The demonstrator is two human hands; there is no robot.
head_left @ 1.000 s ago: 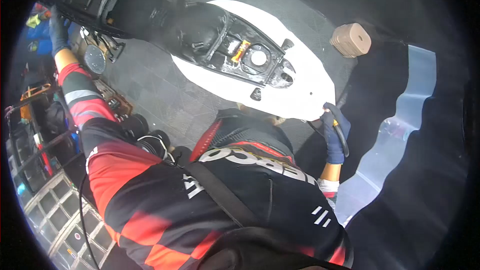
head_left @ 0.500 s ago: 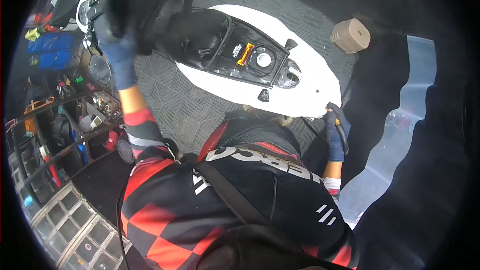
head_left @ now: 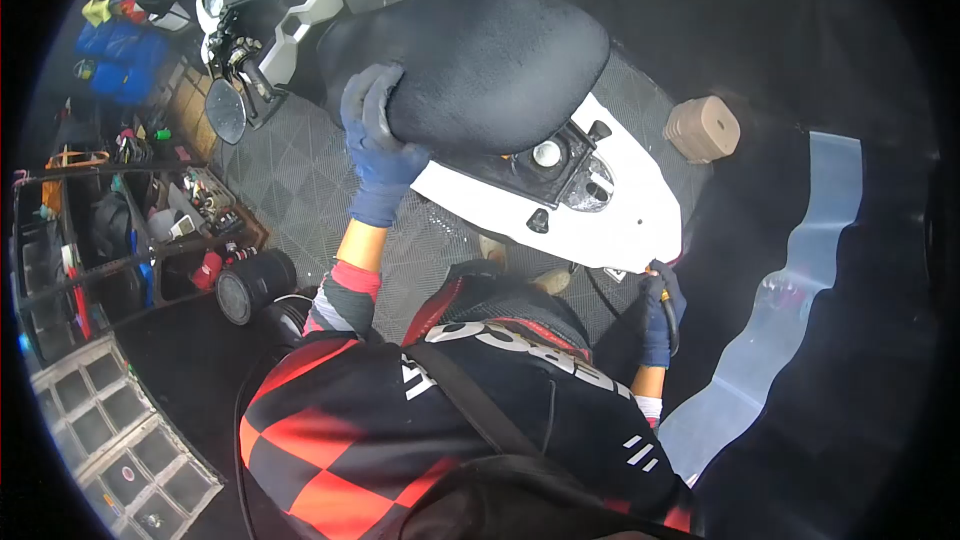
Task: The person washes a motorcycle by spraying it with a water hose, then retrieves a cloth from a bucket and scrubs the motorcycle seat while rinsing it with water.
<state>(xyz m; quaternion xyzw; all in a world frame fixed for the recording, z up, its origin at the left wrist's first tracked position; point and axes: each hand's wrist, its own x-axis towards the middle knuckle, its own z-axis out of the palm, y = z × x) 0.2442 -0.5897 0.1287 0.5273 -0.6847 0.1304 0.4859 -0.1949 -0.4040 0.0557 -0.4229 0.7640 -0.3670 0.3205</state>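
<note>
A black scooter seat [head_left: 490, 60] lies tilted over the white scooter tail [head_left: 610, 210], covering much of the open compartment. My left hand [head_left: 385, 145], in a blue-grey glove, grips the seat's near left edge, fingers curled on its side. Beyond the seat's near edge, a round whitish cap [head_left: 547, 153] shows in the black tray. At the rear tip of the tail, my gloved right hand [head_left: 660, 310] is closed around a black hose [head_left: 674, 325] with a yellow fitting. The hose's end is partly hidden by the fingers.
Handlebar and mirror [head_left: 226, 110] stand at upper left. A tan ribbed block [head_left: 703, 130] sits on the floor to the right, near a wavy translucent strip [head_left: 770, 320]. Shelving with tools [head_left: 150, 240], a black cylinder [head_left: 255, 285] and a gridded tray [head_left: 120, 430] line the left.
The seat has swung down from its raised position at upper left, over the compartment. My left hand moved right and downward with it. My right hand stays by the tail, still holding the hose.
</note>
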